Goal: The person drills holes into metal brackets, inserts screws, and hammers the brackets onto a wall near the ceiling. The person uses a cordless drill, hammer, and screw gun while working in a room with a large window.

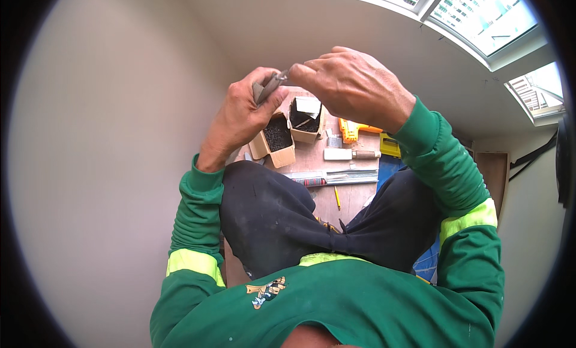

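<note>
In front of me, above my knees, my left hand (243,111) is closed around a narrow grey metal piece (271,89), its thumb pressed along the near side. The piece looks folded or made of two flat strips; its exact kind does not show. My right hand (354,84) is closed in a pinch at the piece's upper right end. Its back faces me and hides most of the fingers. Beneath the hands stand two small cardboard boxes, a left box (287,158) and a right box (307,134), both holding many small black pieces that look like screws.
On the wooden board (357,197) between my legs lie an orange tool (354,130), a pale block with a wooden handle (351,155), long metal strips (354,176) and a yellow pencil (337,198). Something yellow (390,145) lies at the right. Walls rise left and ahead; windows (480,18) sit upper right.
</note>
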{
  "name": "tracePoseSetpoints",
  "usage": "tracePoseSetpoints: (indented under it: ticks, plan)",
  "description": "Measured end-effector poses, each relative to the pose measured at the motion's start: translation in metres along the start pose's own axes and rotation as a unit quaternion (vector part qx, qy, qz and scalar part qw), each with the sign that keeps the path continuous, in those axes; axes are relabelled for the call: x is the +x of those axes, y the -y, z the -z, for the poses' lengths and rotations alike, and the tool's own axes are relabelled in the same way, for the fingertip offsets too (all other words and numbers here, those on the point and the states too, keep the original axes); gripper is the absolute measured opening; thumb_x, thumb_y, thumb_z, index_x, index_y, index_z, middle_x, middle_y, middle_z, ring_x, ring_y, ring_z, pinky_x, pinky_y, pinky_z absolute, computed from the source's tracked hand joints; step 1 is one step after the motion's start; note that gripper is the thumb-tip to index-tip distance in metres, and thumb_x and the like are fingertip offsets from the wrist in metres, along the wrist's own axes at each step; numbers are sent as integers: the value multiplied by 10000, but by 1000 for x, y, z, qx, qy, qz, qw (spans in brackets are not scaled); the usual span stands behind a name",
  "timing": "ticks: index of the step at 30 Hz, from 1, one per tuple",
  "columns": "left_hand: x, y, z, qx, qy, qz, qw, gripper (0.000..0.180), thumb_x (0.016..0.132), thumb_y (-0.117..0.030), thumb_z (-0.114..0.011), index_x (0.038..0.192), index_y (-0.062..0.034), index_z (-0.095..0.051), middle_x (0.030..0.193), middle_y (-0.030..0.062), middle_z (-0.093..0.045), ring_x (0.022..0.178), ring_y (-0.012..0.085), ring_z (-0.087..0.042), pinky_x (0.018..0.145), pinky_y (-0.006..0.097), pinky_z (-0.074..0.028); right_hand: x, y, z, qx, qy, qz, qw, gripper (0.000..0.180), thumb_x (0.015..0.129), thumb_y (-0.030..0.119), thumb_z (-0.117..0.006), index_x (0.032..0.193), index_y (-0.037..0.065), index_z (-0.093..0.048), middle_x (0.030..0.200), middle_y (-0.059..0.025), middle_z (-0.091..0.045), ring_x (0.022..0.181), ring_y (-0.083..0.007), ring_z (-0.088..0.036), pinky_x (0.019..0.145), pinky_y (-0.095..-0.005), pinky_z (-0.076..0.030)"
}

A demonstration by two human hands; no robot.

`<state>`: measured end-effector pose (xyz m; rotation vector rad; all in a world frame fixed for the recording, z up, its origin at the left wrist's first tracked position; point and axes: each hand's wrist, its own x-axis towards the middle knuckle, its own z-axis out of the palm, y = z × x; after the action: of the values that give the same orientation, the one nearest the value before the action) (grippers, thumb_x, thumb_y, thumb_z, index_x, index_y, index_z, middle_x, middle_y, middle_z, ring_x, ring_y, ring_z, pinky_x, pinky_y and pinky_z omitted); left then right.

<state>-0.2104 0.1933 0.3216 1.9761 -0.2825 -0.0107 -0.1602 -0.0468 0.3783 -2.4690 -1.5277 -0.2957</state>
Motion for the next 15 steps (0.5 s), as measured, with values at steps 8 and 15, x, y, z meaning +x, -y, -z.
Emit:
tracePoseSetpoints:
  ticks: [8, 15]
  plan:
    - [24, -15, -22, 78, -135, -91, 984, 388, 1041, -103, -666, 1385, 28, -543, 1054, 197, -702, 891, 306, -717, 811, 413, -582, 11, 34, -37, 410, -235, -241, 848, 257, 1066, 137, -542, 1022, -64, -696, 868, -287, -714, 844, -373, -735, 799, -465, -565]
    - [29, -2, -36, 244, -182, -160, 939, 592, 917, 46, -638, 1471, 40, -430, 1289, 268, -588, 1156, 460, -638, 961, 502, -537, 25, 43, -32, 616, -167, -423, 644, 273, 1136, 214, -527, 1088, -1, -688, 752, 41, -534, 654, -42, -484, 577, -230, -406]
